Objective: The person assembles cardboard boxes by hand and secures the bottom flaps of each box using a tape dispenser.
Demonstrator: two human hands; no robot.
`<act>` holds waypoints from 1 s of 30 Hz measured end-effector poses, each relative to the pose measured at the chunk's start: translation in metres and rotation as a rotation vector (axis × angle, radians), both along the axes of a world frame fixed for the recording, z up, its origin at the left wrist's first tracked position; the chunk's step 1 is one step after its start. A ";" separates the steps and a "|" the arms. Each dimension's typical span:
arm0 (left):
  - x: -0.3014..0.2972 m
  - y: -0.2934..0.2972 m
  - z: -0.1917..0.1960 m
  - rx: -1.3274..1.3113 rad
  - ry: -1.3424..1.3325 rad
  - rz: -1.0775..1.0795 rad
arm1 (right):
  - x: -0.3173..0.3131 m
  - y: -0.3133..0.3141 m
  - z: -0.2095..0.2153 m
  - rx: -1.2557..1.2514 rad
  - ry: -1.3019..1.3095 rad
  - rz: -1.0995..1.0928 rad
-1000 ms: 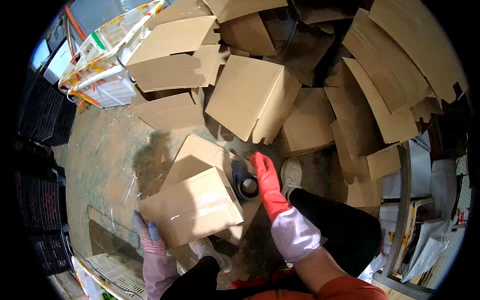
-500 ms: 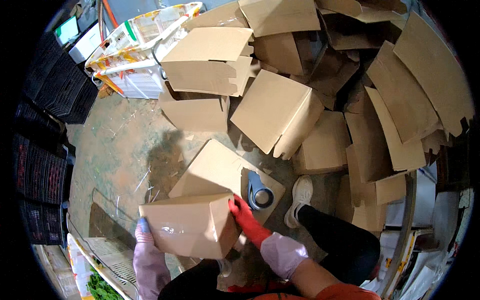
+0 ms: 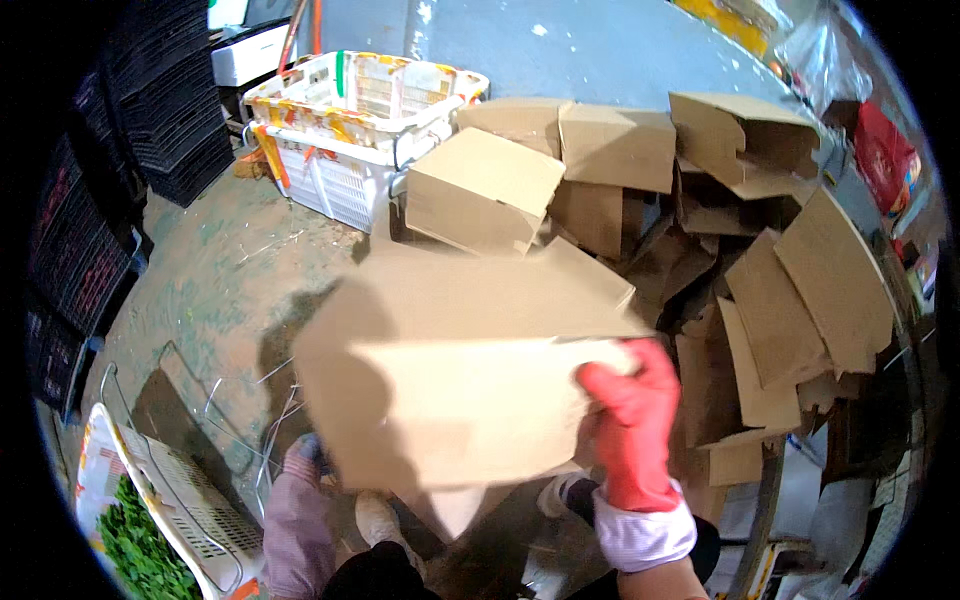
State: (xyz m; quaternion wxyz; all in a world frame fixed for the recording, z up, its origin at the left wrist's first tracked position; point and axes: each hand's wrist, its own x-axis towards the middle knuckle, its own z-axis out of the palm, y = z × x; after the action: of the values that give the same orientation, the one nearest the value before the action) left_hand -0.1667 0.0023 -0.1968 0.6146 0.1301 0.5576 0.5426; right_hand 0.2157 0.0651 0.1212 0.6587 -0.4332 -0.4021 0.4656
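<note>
One carton (image 3: pixel 470 410) — gripped by the right hand (image 3: pixel 638 430).

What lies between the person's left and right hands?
In the head view, a cardboard box lies between the left hand and the red-gloved right hand, whose thumb is on it.

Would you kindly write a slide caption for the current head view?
Red-gloved right hand gripping a cardboard box, with the left hand near its lower left corner.
</note>
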 end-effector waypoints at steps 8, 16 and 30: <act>0.031 0.036 -0.114 -0.200 -0.073 -0.064 | 0.006 0.199 0.116 0.688 -1.235 -0.697; 0.093 -0.056 0.027 0.240 1.241 -0.921 | -0.013 0.093 -0.143 -0.206 -1.208 0.365; 0.132 -0.036 -0.091 -0.128 0.251 -0.349 | -0.004 -0.041 -0.326 -0.705 -1.835 0.399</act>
State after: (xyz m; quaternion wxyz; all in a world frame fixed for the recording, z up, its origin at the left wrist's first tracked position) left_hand -0.0349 -0.0342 -0.2875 0.6320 0.2516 0.6321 0.3711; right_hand 0.2113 0.0238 -0.2049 -0.1621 -0.7198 -0.6590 0.1459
